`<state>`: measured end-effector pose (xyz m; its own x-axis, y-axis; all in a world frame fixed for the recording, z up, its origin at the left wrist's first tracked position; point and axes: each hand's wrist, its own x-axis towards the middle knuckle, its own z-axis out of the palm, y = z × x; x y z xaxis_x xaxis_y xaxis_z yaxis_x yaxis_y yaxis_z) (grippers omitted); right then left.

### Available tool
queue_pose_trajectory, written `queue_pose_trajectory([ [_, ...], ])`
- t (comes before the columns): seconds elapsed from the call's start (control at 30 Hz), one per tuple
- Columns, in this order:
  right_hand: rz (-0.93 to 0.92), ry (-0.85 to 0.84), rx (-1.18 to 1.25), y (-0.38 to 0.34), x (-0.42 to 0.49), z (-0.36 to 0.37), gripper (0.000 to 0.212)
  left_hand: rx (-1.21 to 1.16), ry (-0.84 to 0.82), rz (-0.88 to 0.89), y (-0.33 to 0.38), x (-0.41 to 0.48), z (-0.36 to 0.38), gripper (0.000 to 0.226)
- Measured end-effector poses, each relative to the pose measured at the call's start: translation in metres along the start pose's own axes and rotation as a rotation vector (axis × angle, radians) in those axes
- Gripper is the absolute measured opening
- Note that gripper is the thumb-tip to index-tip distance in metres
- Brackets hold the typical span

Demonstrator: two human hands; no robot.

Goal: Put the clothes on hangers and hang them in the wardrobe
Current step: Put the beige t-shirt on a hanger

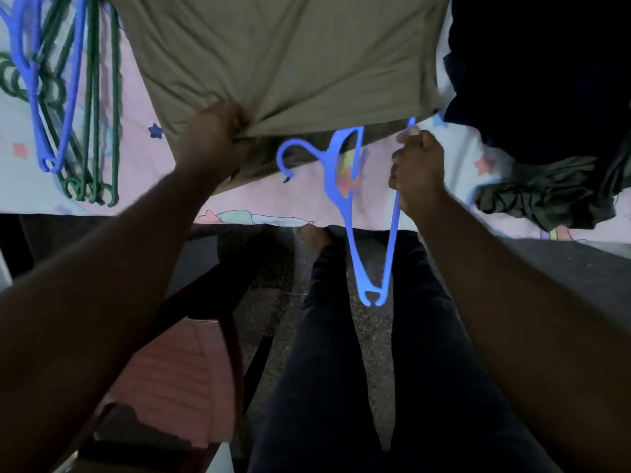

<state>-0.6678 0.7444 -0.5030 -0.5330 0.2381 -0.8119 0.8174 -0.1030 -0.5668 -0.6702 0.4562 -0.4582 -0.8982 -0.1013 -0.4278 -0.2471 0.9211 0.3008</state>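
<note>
So the person's standing at the bed point(102, 186), the one with the pastel star sheet, and an olive shirt point(273, 63) is spread flat across it. Left hand point(218, 131) has a fistful of the shirt's near hem, bunched and lifted a bit. Right hand point(418, 165) is curled round the bar of a blue hanger point(345, 186); its far end is tucked under the hem, the hook points left, and the near end dangles off the bed edge over the legs. More hangers point(68, 97), blue and green, lie in a pile off to the left. Dark clothes point(546, 80) are heaped on the right, with a crumpled green piece point(553, 199) right below them.
</note>
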Motion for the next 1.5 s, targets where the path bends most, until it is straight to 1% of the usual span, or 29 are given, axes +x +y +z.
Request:
queue_pose_trajectory([
  [0.03,0.009,0.038,0.091,-0.004,0.0,-0.001,0.028,0.046,0.015,-0.056,-0.002,-0.003,-0.001,0.036],
  [0.1,0.008,0.102,0.186,-0.005,0.004,0.001,0.031,0.056,0.077,-0.222,-0.007,-0.009,-0.003,0.04],
  [0.17,0.025,0.13,0.246,-0.003,0.002,0.012,0.031,-0.046,0.199,-0.326,-0.011,-0.014,-0.006,0.046],
  [0.23,0.019,0.163,0.281,-0.003,-0.001,0.031,0.028,-0.198,0.292,-0.36,-0.011,-0.014,-0.009,0.045],
  [0.27,0.004,0.192,0.246,-0.006,-0.004,0.04,0.025,-0.256,0.311,-0.35,-0.011,-0.013,-0.01,0.04],
  [0.33,-0.004,0.22,0.081,-0.009,-0.005,0.055,0.021,-0.341,0.308,-0.287,-0.01,-0.013,-0.011,0.02],
  [0.37,-0.004,0.207,0.016,-0.009,-0.004,0.061,0.016,-0.355,0.3,-0.258,-0.012,-0.012,-0.012,0.008],
  [0.4,0.014,0.173,0.015,-0.01,-0.007,0.066,0.012,-0.355,0.299,-0.244,-0.015,-0.01,-0.014,0.006],
  [0.47,0.067,0.129,0.077,-0.01,-0.006,0.073,0.017,-0.325,0.286,-0.231,-0.025,-0.005,-0.02,0.023],
  [0.53,0.141,0.088,0.232,-0.013,-0.004,0.078,0.024,-0.262,0.247,-0.198,-0.034,-0.001,-0.024,0.033],
  [0.6,0.184,0.047,0.449,-0.02,-0.004,0.089,0.019,-0.182,0.21,-0.167,-0.04,0.002,-0.025,0.039],
  [0.67,0.215,-0.045,0.514,-0.025,-0.006,0.099,0.012,-0.123,0.194,-0.148,-0.042,0.001,-0.025,0.043],
  [0.73,0.163,-0.148,0.329,-0.024,-0.004,0.098,0.014,-0.117,0.185,-0.155,-0.045,0.0,-0.023,0.044],
  [0.77,0.083,-0.17,0.139,-0.021,0.0,0.094,0.017,-0.116,0.177,-0.158,-0.048,0.0,-0.021,0.043],
  [0.8,-0.044,-0.134,-0.118,-0.02,0.003,0.087,0.017,-0.103,0.161,-0.162,-0.048,-0.002,-0.019,0.041],
  [0.87,-0.391,0.098,-0.543,-0.02,0.012,0.069,0.011,-0.064,0.123,-0.202,-0.049,-0.003,-0.015,0.038],
  [0.9,-0.563,0.214,-0.653,-0.02,0.018,0.061,0.018,-0.046,0.105,-0.24,-0.049,-0.004,-0.014,0.035],
  [0.93,-0.672,0.267,-0.729,-0.024,0.023,0.053,0.025,-0.021,0.095,-0.279,-0.048,-0.005,-0.012,0.032],
  [1.03,-0.671,0.183,-1.021,-0.038,0.043,0.036,0.039,0.063,0.078,-0.39,-0.048,-0.009,-0.008,0.027],
  [1.07,-0.667,0.151,-1.113,-0.041,0.049,0.031,0.038,0.064,0.083,-0.419,-0.05,-0.012,-0.008,0.03],
  [1.13,-0.733,0.104,-1.113,-0.048,0.059,0.024,0.025,0.033,0.157,-0.455,-0.058,-0.017,-0.004,0.029],
  [1.2,-0.745,0.054,-0.973,-0.058,0.059,0.021,0.01,-0.113,0.312,-0.525,-0.065,-0.021,0.002,0.019],
  [1.27,-0.677,0.0,-0.677,-0.072,0.055,0.018,0.012,-0.279,0.463,-0.599,-0.064,-0.024,0.004,0.014],
  [1.33,-0.533,-0.013,-0.292,-0.082,0.055,0.009,0.004,-0.586,0.641,-0.719,-0.053,-0.024,0.0,0.023],
  [1.37,-0.449,0.001,-0.194,-0.086,0.057,0.002,0.008,-0.79,0.73,-0.793,-0.051,-0.021,-0.002,0.024],
  [1.4,-0.387,0.016,-0.18,-0.087,0.061,-0.007,0.012,-1.029,0.788,-0.882,-0.047,-0.019,-0.003,0.026],
  [1.43,-0.378,0.037,-0.208,-0.087,0.062,-0.015,0.015,-1.181,0.783,-0.946,-0.049,-0.018,-0.003,0.03],
  [1.47,-0.423,0.07,-0.274,-0.086,0.063,-0.022,0.015,-1.235,0.744,-0.952,-0.047,-0.02,-0.003,0.03],
  [1.5,-0.513,0.104,-0.388,-0.083,0.063,-0.028,0.013,-1.168,0.707,-0.907,-0.047,-0.02,-0.002,0.029],
])
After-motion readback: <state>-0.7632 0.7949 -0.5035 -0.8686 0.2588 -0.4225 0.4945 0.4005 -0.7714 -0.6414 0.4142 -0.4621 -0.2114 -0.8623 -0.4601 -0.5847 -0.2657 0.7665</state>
